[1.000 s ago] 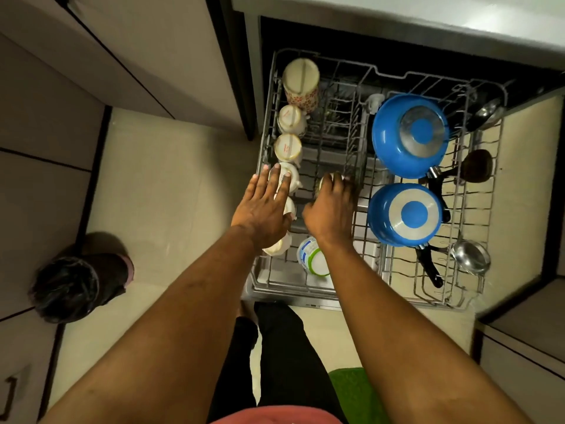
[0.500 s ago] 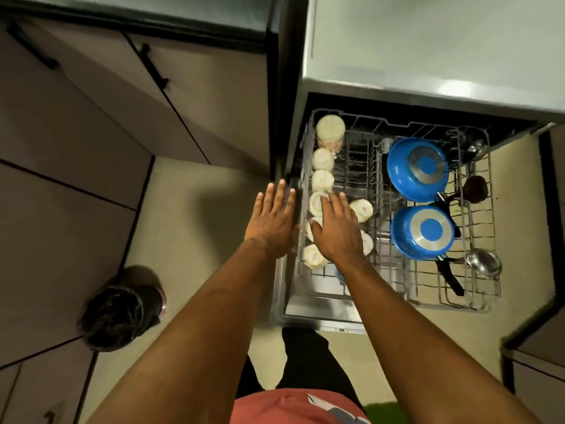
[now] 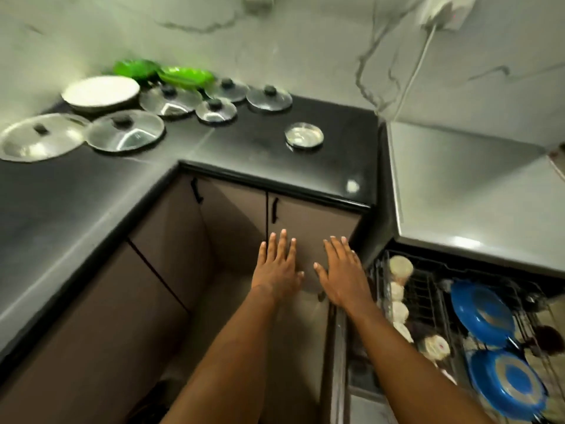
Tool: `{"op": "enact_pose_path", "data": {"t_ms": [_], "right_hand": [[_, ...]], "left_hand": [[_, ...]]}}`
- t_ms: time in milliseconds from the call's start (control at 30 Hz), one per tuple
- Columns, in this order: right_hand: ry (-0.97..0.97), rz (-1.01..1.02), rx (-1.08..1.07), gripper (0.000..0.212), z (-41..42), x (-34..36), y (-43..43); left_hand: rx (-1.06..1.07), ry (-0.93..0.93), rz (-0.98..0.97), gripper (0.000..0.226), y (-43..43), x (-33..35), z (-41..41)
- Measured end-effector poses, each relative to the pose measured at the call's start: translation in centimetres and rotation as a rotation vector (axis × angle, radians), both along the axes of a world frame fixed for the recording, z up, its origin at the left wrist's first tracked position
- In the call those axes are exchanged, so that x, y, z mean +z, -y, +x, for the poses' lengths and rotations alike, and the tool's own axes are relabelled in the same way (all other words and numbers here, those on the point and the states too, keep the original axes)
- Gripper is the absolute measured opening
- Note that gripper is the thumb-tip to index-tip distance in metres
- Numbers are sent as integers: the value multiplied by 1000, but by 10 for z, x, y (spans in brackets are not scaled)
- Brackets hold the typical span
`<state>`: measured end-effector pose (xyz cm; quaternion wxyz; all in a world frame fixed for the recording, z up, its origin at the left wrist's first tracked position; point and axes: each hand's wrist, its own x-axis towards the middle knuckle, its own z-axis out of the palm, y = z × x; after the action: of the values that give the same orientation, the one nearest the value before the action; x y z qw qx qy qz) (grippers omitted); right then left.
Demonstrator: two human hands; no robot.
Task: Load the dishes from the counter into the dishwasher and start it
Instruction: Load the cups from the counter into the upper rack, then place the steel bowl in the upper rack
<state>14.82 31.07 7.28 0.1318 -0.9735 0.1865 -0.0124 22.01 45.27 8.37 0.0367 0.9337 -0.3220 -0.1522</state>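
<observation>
The pulled-out dishwasher rack point(image 3: 428, 289) fills the lower right. It holds a row of upturned cups point(image 3: 400, 267) and two blue pans point(image 3: 481, 312), also upside down. My left hand point(image 3: 276, 267) and my right hand point(image 3: 344, 270) hover flat and empty in front of the cabinet doors, left of the rack, fingers straight. On the black corner counter point(image 3: 244, 148) lie several steel lids point(image 3: 123, 131), a white plate point(image 3: 101, 93), green plates point(image 3: 186, 76) and a small steel bowl point(image 3: 304, 136).
The dishwasher's grey top point(image 3: 474, 191) sits right of the counter. A white cable point(image 3: 412, 75) runs down the marble wall from a socket. Brown cabinet doors point(image 3: 305, 228) with black handles stand below the counter.
Both hands have left the cups in the rack and moved left with fingers straightened. The view has lifted from the rack and floor up to the counter.
</observation>
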Motion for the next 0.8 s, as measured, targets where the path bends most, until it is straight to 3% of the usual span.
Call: {"op": "enact_pose_path", "data": {"t_ms": [367,800], "right_hand": [[109,28,17,65,111,32,-11],[99,82,29,66,240,26,64]], "left_hand": [[67,81,6,75,-25,34,94],[113,64,75,75,38,30,217]]}}
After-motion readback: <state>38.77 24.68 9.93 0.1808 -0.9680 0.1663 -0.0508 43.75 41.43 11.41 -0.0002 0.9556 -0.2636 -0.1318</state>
